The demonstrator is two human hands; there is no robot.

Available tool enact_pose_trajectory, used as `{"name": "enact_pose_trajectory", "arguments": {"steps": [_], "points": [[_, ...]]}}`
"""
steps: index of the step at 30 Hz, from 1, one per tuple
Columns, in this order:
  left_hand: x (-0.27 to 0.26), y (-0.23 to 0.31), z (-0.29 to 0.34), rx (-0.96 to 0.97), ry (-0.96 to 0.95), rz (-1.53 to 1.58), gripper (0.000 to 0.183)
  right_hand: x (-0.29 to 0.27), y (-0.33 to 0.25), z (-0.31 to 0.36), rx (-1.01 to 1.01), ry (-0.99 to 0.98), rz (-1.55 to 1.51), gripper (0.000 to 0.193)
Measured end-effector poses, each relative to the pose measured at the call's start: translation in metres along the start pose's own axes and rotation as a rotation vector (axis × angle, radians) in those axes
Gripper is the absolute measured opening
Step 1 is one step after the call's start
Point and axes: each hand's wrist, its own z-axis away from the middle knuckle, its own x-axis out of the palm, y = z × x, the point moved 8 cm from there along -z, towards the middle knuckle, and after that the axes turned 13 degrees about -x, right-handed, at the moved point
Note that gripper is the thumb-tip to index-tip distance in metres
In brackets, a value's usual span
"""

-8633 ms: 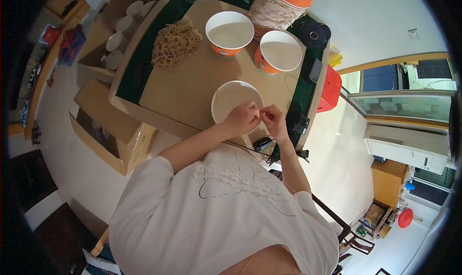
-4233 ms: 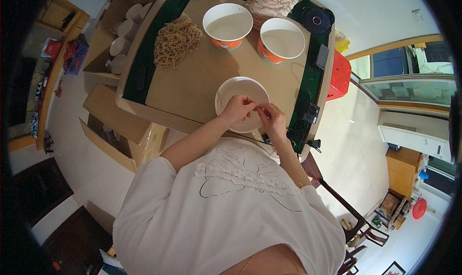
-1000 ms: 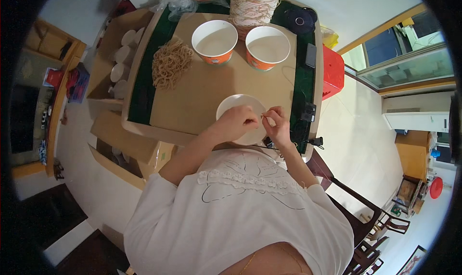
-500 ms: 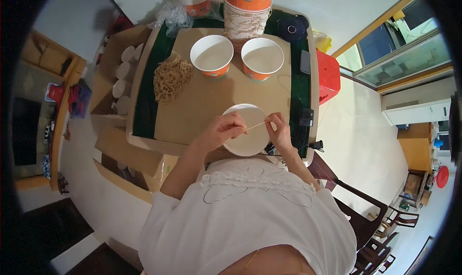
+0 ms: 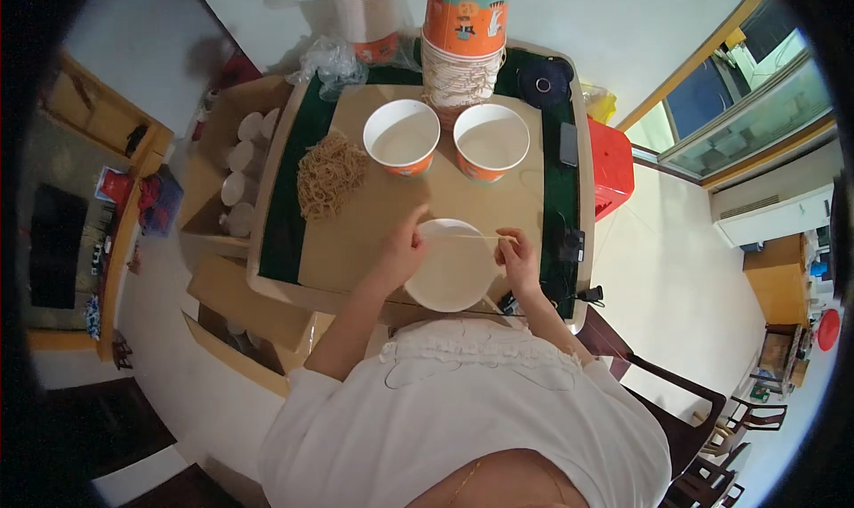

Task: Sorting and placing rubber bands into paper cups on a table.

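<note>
My left hand [image 5: 403,252] and my right hand [image 5: 518,259] hold a thin pale rubber band [image 5: 464,236] pulled taut between their closed fingers. It stretches over the far part of a white paper tub [image 5: 449,275] at the near table edge, whose open mouth faces up. Two more orange-and-white paper tubs [image 5: 401,134] [image 5: 492,141] stand beyond, mouths up. A tangled heap of tan rubber bands [image 5: 329,177] lies to the left. Behind the tubs rises a nested stack of paper tubs [image 5: 466,28], with pale strands around its lower part.
A second tub stack [image 5: 360,14] and crumpled clear plastic [image 5: 331,61] are at the back left. On the right edge lie a phone [image 5: 567,143], a dark round object [image 5: 544,81] and a small black device [image 5: 572,245]. Cardboard boxes [image 5: 233,281] sit left; a red stool [image 5: 611,170] stands right.
My hands have drawn apart, stretching the band longer, and my left fingers now point away from me. The view has shifted, so the table sits lower in the picture.
</note>
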Motion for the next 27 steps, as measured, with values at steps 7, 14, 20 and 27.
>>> {"name": "enact_pose_trajectory", "arguments": {"steps": [7,14,20,27], "points": [[-0.010,-0.097,-0.050,-0.187,0.085,-0.193,0.027,-0.013,0.061,0.000,0.068,-0.110,0.266,0.017],[0.047,-0.198,-0.050,-0.828,-0.481,0.394,0.031,-0.014,0.102,-0.005,0.398,-0.364,0.340,0.021],[0.067,-0.256,-0.041,-0.857,-0.360,0.383,0.026,-0.032,0.163,0.028,0.591,-0.483,0.261,0.022],[0.086,-0.250,-0.037,-0.779,-0.462,0.552,0.027,-0.024,0.112,0.029,0.711,-0.334,0.188,0.043]]}}
